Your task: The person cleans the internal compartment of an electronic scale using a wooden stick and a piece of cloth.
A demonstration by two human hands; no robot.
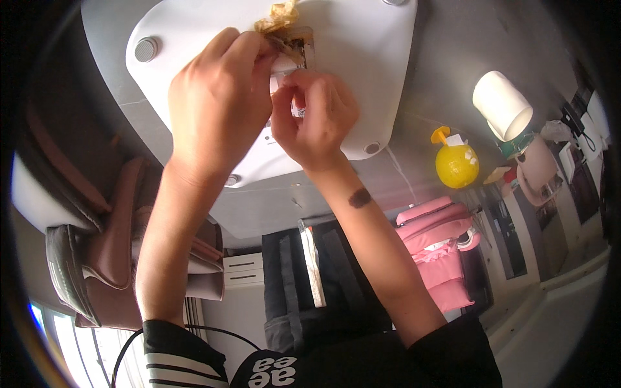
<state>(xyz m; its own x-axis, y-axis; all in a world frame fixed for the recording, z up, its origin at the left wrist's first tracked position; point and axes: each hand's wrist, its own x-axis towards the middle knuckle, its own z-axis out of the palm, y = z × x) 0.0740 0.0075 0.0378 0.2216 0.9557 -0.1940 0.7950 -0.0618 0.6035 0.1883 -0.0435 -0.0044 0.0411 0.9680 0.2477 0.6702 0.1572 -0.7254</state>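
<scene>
A white flat device (359, 58) with round grey feet lies underside up on the grey tabletop (456, 48); it resembles a bathroom scale. Near its middle is a small rectangular recess (306, 46) with brown stains inside. My left hand (213, 97) pinches crumpled, yellow-brown film-like material (279, 17) at the edge of this recess. Just below it, my right hand (322, 114) has thumb and fingers curled close to the panel. Its fingertips overlap a printed label (299, 111), and whether they hold anything is hidden.
On the right stand a white cylindrical cup (499, 104), a yellow ball-shaped container (457, 167) with an orange top, and a pale pink jug (536, 165). A pink padded seat (436, 257) is beyond the table edge. Brown upholstered chairs (114, 242) are at left.
</scene>
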